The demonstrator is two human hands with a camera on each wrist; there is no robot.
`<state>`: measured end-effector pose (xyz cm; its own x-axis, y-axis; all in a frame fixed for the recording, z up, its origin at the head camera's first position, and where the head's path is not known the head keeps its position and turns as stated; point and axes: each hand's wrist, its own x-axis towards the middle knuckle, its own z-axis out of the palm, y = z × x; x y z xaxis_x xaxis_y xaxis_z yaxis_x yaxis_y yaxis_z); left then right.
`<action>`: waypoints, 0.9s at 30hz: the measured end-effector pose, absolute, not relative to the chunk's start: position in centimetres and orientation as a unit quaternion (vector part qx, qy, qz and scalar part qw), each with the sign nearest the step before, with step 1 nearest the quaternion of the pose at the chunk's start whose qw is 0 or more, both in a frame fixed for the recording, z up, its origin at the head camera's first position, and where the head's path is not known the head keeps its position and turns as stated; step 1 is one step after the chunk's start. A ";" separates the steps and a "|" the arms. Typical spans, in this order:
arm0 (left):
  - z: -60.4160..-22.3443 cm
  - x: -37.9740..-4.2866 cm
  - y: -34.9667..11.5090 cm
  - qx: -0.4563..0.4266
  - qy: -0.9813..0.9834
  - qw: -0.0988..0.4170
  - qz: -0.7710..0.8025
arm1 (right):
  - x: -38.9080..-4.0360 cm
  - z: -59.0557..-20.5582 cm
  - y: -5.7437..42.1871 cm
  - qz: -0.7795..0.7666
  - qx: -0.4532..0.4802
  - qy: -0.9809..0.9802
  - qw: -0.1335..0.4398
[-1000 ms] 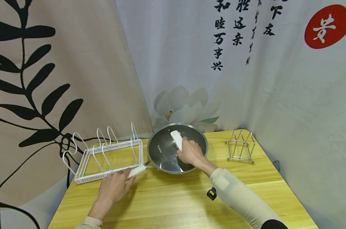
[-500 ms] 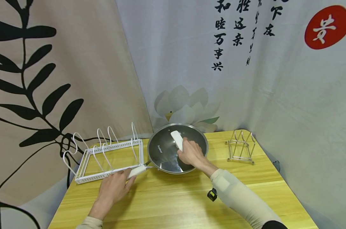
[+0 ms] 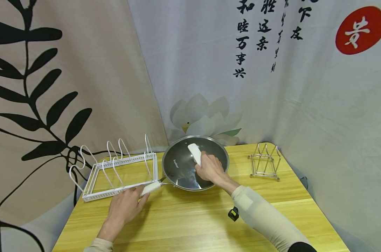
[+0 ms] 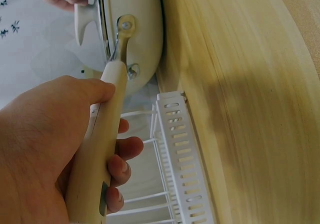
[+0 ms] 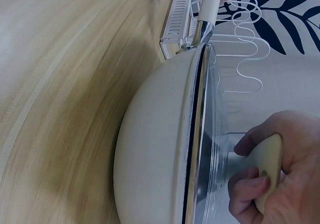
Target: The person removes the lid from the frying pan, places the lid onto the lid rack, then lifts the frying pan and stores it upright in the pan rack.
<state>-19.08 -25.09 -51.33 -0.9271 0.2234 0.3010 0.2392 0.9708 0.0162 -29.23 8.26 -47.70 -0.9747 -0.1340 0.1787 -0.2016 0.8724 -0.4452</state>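
Left hand (image 3: 125, 207) clasping handle (image 3: 151, 188), right hand (image 3: 211, 168) gripping knob (image 3: 194, 153) (pan's cream side (image 5: 154, 139): wrist views)

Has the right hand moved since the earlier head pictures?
No. Against the small silver wire rack, the right hand keeps its place on the white lid handle.

**Interior with Printed Backdrop**

A matt beige fabric hanging (image 3: 108, 70), patterned with a black leafy branch (image 3: 61, 109), covers the left side. It adjoins a pale grey-white fabric hanging (image 3: 184, 63), creased at right, which bears columns of black brush-style Chinese characters (image 3: 242, 42), a solid red oval (image 3: 361, 30) with one white character, and a faint grey-white lotus print (image 3: 198, 112). Before them stands a yellow wood-grain table (image 3: 184, 224), its surface marked by soft shadows.
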 end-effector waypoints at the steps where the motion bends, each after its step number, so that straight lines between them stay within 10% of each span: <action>1: -51.3 -19.1 -25.1 -0.118 -0.981 0.151 -0.027 | -29.2 -47.7 8.3 0.237 0.087 -0.965 0.071; 27: -51.1 -19.1 -25.0 -0.116 -0.982 0.146 -0.024 | -29.3 -47.8 8.5 0.219 0.097 -0.967 0.085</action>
<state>-19.08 -24.97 -51.09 -0.9300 0.2217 0.2931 0.2359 0.9717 0.0137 -29.34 8.46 -47.79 -0.9666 -0.1503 0.2076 -0.2250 0.8856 -0.4063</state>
